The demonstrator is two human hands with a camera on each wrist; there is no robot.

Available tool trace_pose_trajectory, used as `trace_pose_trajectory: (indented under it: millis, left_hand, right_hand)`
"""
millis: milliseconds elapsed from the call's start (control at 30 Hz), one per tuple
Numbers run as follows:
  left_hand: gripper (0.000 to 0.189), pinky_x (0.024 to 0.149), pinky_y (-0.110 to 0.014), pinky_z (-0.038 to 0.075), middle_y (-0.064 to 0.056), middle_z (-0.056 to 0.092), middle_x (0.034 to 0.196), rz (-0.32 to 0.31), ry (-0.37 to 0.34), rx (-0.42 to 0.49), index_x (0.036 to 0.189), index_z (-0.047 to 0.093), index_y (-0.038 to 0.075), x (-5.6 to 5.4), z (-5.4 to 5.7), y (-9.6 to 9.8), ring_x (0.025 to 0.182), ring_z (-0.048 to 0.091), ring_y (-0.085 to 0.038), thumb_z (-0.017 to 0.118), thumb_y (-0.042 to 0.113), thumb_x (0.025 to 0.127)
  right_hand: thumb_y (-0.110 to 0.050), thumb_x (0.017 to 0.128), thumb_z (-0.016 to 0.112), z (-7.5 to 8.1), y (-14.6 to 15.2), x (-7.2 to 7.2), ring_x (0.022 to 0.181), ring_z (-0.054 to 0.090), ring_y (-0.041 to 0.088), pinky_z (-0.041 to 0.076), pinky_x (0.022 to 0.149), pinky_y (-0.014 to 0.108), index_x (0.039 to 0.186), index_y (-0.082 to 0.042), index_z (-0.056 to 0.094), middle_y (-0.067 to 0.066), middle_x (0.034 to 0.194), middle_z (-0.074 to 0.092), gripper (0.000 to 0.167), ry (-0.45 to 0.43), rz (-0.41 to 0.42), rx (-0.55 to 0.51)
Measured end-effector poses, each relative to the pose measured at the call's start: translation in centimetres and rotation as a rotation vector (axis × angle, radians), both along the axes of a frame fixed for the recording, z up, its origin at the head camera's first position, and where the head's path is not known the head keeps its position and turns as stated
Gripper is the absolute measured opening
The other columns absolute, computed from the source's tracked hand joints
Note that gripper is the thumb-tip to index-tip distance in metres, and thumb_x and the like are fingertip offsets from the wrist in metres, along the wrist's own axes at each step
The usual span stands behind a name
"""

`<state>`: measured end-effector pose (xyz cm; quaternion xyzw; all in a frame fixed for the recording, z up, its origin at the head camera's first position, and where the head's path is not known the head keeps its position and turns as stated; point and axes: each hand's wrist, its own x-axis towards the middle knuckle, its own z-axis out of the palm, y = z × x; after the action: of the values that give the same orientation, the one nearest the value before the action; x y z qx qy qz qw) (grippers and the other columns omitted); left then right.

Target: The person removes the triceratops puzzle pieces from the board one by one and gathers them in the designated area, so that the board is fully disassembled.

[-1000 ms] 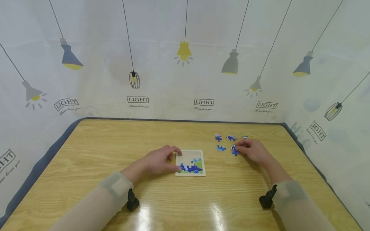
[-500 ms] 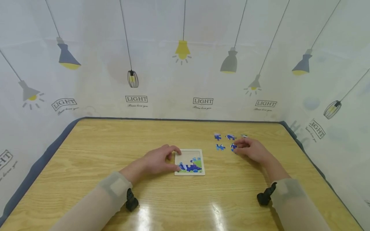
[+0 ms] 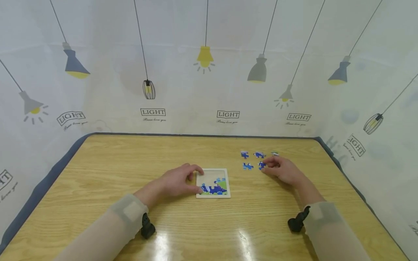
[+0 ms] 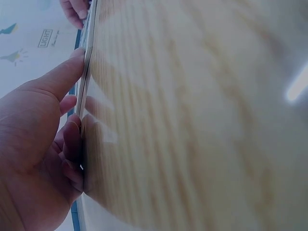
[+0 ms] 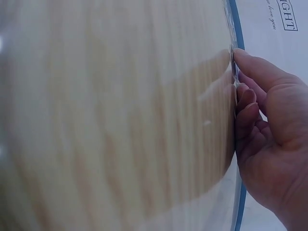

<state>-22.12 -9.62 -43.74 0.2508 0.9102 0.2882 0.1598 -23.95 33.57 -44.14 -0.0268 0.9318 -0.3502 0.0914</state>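
Note:
A square wooden puzzle tray (image 3: 228, 183) lies mid-table, its lower and right parts filled with blue and green jigsaw pieces. My left hand (image 3: 176, 180) holds the tray's left side, index finger at the upper left corner and thumb at the lower left. To the right, my right hand (image 3: 285, 170) is low at the table, thumb and fingertips pinching a blue puzzle piece (image 3: 261, 165) whose right part they cover. In the right wrist view, the right hand's fingertips (image 5: 239, 53) are right at the tabletop.
Loose puzzle pieces lie near the right hand: a light blue one (image 3: 247, 166), two dark blue ones behind, the left piece (image 3: 244, 154) and the middle piece (image 3: 259, 154), and a whitish-green one (image 3: 275, 154). The wooden table (image 3: 137, 156) ends at a wall sheet printed with lamps.
The right hand has shifted slightly left and its thumb has come down over the lower part of the blue piece. The left hand stays on the tray. The head view has drifted slightly.

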Motion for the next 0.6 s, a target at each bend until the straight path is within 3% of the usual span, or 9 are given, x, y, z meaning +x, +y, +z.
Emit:
trace_pose_trajectory:
  millis: [233, 433, 600]
  left_hand:
    - [0.058, 0.083, -0.037, 0.044, 0.002, 0.057, 0.108, 0.000, -0.005, 0.005, 0.144, 0.062, 0.033, -0.1, -0.1, -0.2, 0.094, 0.055, -0.018, 0.083, 0.057, 0.095]
    - [0.058, 0.084, -0.038, 0.044, 0.003, 0.058, 0.109, -0.004, -0.004, 0.007, 0.144, 0.062, 0.036, -0.1, -0.4, -0.1, 0.094, 0.055, -0.018, 0.082, 0.058, 0.094]
    - [0.058, 0.082, -0.037, 0.044, 0.003, 0.057, 0.109, -0.005, 0.000, 0.012, 0.144, 0.062, 0.035, -0.1, -0.3, -0.1, 0.093, 0.055, -0.018, 0.083, 0.058, 0.094]
  right_hand:
    - [-0.042, 0.105, 0.076, -0.4, 0.1, -0.3, 0.111, 0.059, 0.027, 0.048, 0.092, 0.037, 0.142, -0.006, 0.067, 0.014, 0.129, 0.067, 0.052, -0.004, -0.011, -0.005]
    - [-0.041, 0.106, 0.074, -0.2, 0.4, 0.2, 0.106, 0.059, 0.025, 0.052, 0.081, 0.032, 0.144, -0.007, 0.066, 0.015, 0.129, 0.068, 0.052, 0.001, -0.057, -0.076]
    - [-0.036, 0.107, 0.074, 1.0, -1.4, 1.1, 0.095, 0.058, 0.023, 0.052, 0.071, 0.030, 0.140, -0.006, 0.068, 0.014, 0.122, 0.068, 0.045, 0.015, 0.003, -0.147]
